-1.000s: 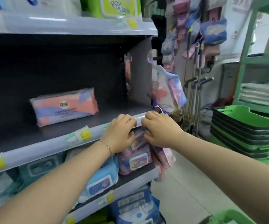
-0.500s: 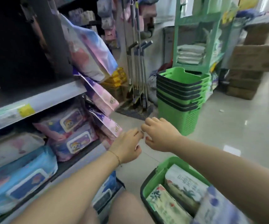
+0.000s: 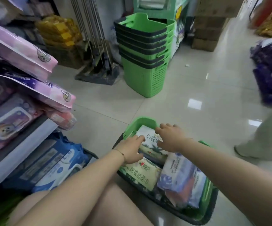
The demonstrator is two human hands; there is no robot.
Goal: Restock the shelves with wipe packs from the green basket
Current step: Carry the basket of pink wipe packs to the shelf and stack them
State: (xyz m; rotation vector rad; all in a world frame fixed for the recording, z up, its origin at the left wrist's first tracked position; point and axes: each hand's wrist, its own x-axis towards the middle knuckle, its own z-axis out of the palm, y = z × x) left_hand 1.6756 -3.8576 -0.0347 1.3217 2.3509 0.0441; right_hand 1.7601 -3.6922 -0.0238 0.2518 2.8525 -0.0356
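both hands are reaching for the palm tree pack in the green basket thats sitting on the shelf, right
Not quite. The green basket sits on the tiled floor beside the shelves, not on a shelf, as the head view shows. The rest holds: the left hand and the right hand both reach for the palm tree pack in it.

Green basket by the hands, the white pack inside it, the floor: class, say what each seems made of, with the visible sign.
Green dark-rimmed basket: looks like moulded matt plastic, from its one-piece rim. White palm-printed pack: probably thin plastic film, slightly glossy and creased. Pale floor: likely glazed tile, given grout lines and bright reflections.
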